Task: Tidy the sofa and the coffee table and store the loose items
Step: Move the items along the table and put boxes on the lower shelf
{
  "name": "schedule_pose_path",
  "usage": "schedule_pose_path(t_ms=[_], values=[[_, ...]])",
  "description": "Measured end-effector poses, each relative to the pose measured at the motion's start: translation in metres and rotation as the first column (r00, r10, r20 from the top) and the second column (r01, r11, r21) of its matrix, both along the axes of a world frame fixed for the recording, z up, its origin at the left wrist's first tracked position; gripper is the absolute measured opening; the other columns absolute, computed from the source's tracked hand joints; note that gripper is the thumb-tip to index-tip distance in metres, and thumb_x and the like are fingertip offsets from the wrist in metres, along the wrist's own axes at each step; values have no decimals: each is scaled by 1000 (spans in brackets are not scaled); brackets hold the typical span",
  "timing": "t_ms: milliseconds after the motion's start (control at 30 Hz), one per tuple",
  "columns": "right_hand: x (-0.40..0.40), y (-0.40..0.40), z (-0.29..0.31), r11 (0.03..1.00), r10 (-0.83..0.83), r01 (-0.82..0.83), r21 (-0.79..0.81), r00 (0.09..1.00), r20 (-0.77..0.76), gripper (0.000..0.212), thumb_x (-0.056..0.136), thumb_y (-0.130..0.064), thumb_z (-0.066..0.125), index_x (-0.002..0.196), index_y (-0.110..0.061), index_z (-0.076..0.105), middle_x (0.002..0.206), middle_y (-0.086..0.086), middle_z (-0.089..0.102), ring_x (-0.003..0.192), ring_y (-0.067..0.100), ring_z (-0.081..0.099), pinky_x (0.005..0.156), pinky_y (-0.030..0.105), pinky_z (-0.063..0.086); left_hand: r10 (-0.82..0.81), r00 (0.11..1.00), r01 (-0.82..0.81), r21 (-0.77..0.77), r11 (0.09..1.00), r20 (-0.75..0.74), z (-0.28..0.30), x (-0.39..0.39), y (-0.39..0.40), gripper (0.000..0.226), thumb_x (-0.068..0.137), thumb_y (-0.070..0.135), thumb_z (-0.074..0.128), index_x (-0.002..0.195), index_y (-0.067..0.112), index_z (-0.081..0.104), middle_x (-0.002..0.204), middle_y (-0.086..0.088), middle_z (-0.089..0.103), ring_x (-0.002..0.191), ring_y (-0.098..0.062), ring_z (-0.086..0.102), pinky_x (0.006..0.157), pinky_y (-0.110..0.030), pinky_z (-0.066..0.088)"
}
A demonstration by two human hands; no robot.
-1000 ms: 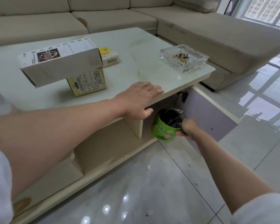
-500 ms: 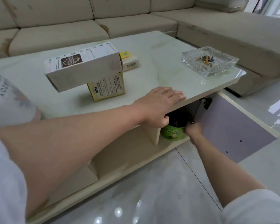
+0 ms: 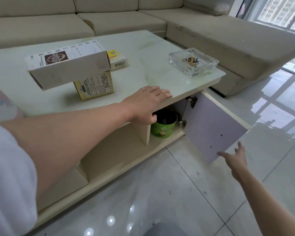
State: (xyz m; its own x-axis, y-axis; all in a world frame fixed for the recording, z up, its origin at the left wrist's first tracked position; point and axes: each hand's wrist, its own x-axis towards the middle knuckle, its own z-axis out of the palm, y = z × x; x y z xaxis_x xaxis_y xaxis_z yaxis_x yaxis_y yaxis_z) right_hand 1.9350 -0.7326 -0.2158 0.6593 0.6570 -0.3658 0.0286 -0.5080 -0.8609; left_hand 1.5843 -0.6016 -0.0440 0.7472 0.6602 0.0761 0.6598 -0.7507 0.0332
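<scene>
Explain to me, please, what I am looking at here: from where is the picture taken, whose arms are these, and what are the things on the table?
There is no machine here. A person wears a camera on the head, so you look forward and down along their own two arms. The left hand lies flat on the edge of the coffee table and holds nothing. The right hand is open, at the outer edge of the open cupboard door; whether it touches the door is unclear. Inside the cupboard stands a green tub. On the table are a long white box resting on a yellow box, a small yellow pack behind them, and a glass ashtray with cigarette ends. A beige sofa runs behind and to the right.
</scene>
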Motion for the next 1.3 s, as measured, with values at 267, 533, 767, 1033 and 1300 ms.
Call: schedule_pose_path(t_ms=[267,533,767,1033,1300], values=[[-40,9,25,956,284,-293,-17,906,313,31,78,-17,71,109,-16,64,104,9,71,94,29,66,74,35,52,7,1000,-6,22,1000,-21,3,1,-3,83,83,36,62,154,29,20,162,5,20,149,-23,16,122,-40,12],[-160,62,38,722,679,-634,-276,575,457,53,78,-40,70,106,-17,32,100,3,56,81,23,56,62,34,44,1,1000,-1,35,999,-11,4,4,-5,68,95,50,47,154,28,22,162,5,22,149,-22,18,122,-40,13],[-175,94,48,627,773,-707,-327,514,372,61,84,-16,59,135,-2,29,126,18,56,113,37,57,85,39,46,17,1000,-17,-14,1000,-8,5,3,-6,60,101,57,24,154,29,24,162,6,21,150,-20,15,122,-40,11],[-167,73,58,634,754,-744,-212,533,383,64,87,-13,54,148,-11,37,133,9,60,117,29,58,93,35,47,19,999,-19,-2,1000,-31,7,1,-7,58,103,53,23,155,27,24,162,8,22,149,-20,16,122,-38,12],[-176,87,148,800,352,-557,221,735,579,11,84,-22,54,79,-20,64,66,1,66,71,24,67,72,42,55,-146,986,119,277,954,79,31,-7,-35,40,102,40,43,129,15,60,125,-8,62,108,-28,58,87,-40,46]])
